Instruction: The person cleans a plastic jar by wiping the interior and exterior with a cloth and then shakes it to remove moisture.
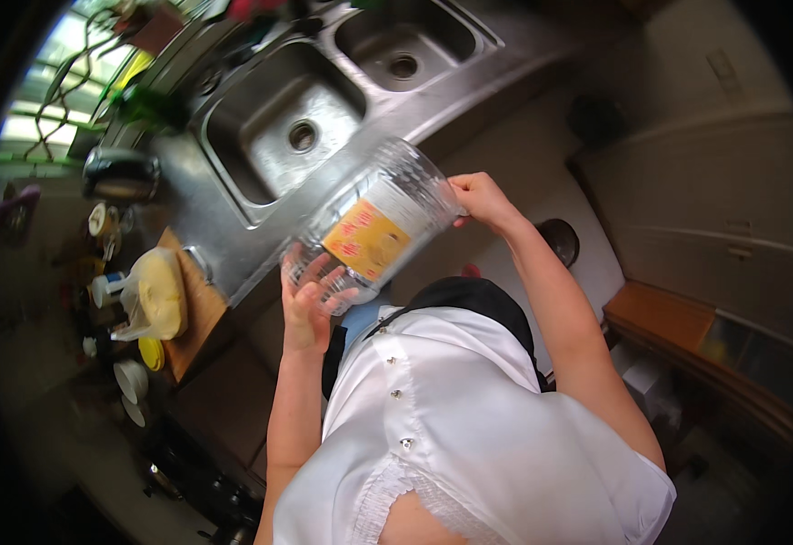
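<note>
A large clear plastic jar (406, 177) with a yellow and white label lies sideways between my hands, in front of my body. It bears writing, and its inside looks see-through with no contents visible. My left hand (307, 300) cups the lower left end, fingers spread around it. At the other end, my right hand (481, 201) pinches the rim at the upper right. No lid shows on the jar. Just beyond it is the stainless steel double sink (389, 112), whose larger basin (325, 109) is nearest the jar.
On the left, a wooden board (198, 300) carries a plastic bag of yellowish food (158, 293) and a yellow lid (151, 354). White bowls (130, 381) stand nearby. A dark kettle-like appliance (121, 175) sits left of the sink. A wooden-topped cabinet (659, 310) is at right.
</note>
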{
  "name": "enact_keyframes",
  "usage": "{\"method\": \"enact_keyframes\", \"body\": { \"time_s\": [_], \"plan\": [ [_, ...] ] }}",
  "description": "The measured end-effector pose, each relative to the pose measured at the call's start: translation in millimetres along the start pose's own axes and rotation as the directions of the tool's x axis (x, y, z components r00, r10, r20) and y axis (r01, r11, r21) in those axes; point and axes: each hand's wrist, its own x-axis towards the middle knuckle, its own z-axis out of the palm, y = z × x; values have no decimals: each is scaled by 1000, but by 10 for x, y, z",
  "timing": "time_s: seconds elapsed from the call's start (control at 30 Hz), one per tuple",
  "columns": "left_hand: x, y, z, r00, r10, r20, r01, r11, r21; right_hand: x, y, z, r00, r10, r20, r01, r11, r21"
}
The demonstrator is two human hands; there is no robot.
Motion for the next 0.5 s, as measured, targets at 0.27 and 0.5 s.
{"method": "enact_keyframes", "body": {
  "time_s": [0.27, 0.5],
  "plan": [
    [-30, -1086, 1604, 992, 25, -126, 48, 836, 547, -1188, 2954, -1866, 772, 480, -417, -195, 803, 563],
    [29, -1591, 2230, 997, 79, -5, -40, 560, 827, -1444, 3839, -2758, 453, 644, -617, -379, 765, 520]
  ]
}}
